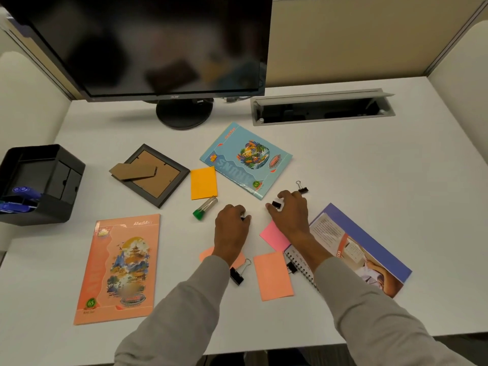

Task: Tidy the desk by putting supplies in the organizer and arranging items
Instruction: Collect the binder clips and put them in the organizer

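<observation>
Two hands work mid-desk: my right hand (289, 212) pinches a clip (276, 205) between thumb and fingers, and my left hand (232, 223) curls over something dark I can't identify. Far left, the organizer (63, 165) holds blue pens (22, 192).

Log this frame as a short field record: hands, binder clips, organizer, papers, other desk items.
left hand: closed over something small and dark, identity unclear
right hand: pinching a binder clip
loose clips: one by the blue notebook, one near the left sleeve, one at the spiral booklet
organizer: far left, blue pens inside
sticky notes: orange, pink, salmon
other: picture frame face down, green-capped tube
</observation>
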{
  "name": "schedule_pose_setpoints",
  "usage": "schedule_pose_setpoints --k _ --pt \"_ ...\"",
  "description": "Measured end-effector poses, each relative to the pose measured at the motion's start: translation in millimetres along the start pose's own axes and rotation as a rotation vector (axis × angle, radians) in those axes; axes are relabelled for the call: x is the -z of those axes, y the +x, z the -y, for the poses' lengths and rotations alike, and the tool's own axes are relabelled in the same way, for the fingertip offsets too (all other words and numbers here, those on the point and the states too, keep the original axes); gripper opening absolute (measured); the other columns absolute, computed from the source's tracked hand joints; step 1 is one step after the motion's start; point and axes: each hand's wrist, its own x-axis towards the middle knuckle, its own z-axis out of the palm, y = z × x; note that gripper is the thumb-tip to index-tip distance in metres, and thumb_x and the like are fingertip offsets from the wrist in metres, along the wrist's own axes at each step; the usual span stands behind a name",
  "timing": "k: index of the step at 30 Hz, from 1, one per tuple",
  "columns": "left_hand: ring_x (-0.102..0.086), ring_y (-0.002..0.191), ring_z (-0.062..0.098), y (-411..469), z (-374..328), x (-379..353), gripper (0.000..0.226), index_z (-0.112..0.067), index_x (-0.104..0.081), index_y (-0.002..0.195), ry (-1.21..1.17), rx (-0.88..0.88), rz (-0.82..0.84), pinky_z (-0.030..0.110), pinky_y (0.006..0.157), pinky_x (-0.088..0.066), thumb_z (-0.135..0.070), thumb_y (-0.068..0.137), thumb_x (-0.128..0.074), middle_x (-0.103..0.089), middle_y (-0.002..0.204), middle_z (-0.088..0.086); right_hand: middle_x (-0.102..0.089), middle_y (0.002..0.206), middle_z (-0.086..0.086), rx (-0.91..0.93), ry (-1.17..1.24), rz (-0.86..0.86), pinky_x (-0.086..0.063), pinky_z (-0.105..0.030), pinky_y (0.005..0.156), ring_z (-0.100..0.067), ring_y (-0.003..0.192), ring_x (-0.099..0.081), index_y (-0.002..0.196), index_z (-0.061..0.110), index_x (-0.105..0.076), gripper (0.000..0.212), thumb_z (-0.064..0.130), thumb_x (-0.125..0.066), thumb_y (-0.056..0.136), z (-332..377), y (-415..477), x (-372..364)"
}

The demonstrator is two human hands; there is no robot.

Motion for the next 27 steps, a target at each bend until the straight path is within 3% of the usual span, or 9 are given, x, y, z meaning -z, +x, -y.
schedule_pose_setpoints --k 4,7,11,18,21,27 --pt "-0.061 0.099 0.023 0.3 0.1 -0.9 0.028 -0.013 -0.067 0.116 -0.014 0.022 0.004 0.026 0.078 -0.040 -0.026 0.091 -0.065 -0.069 0.108 0.006 -0.055 0.116 -0.010 0.021 -0.022 0.015 -0.043 -0.035 0.091 -0.027 0.110 -0.051 0.119 0.011 -0.063 0.036 0.033 -0.067 0.091 2.8 0.8 -2.9" --pt "-0.063 0.098 0.022 0.2 -0.4 0.7 0.030 -0.014 -0.067 0.118 -0.035 0.020 0.001 0.024 0.079 -0.041 -0.026 0.090 -0.066 -0.070 0.110 0.005 -0.057 0.110 -0.010 0.050 -0.050 0.003 -0.042 -0.028 0.079 -0.025 0.100 -0.056 0.111 0.008 -0.067 0.022 0.023 -0.063 0.094 3.5 1.3 -4.3" --pt "-0.065 0.094 0.020 2.1 0.6 5.6 0.031 -0.015 -0.067 0.117 -0.072 -0.021 -0.052 0.030 0.084 -0.050 -0.029 0.089 -0.070 -0.070 0.108 0.004 -0.061 0.101 -0.011 0.095 -0.051 0.011 -0.039 -0.027 0.072 -0.025 0.091 -0.059 0.103 0.006 -0.069 0.016 0.016 -0.060 0.094 5.8 1.5 -5.0" --pt "-0.068 0.094 0.022 11.1 6.5 15.0 0.032 -0.011 -0.067 0.117 -0.131 -0.039 -0.135 0.039 0.084 -0.057 -0.025 0.088 -0.073 -0.071 0.108 0.007 -0.065 0.093 -0.011 0.296 0.028 0.085 -0.046 -0.033 0.075 -0.027 0.087 -0.061 0.095 0.008 -0.073 0.013 0.013 -0.063 0.087 22.7 -10.4 -23.0" --pt "-0.068 0.094 0.022 11.7 10.7 15.1 0.032 -0.011 -0.066 0.118 -0.135 0.014 -0.120 0.034 0.084 -0.057 -0.024 0.089 -0.071 -0.071 0.109 0.008 -0.063 0.097 -0.010 0.325 0.007 0.104 -0.047 -0.034 0.077 -0.026 0.091 -0.060 0.099 0.009 -0.071 0.015 0.016 -0.062 0.090 31.1 -12.8 -35.6" --pt "-0.066 0.088 0.023 10.1 13.7 13.2 0.023 -0.011 -0.068 0.108 -0.110 0.009 -0.120 0.040 0.079 -0.057 -0.022 0.089 -0.071 -0.071 0.098 0.008 -0.060 0.103 -0.012 0.347 -0.054 0.101 -0.048 -0.038 0.080 -0.030 0.098 -0.058 0.105 0.004 -0.066 0.016 0.014 -0.061 0.093 40.6 -9.9 -43.8"
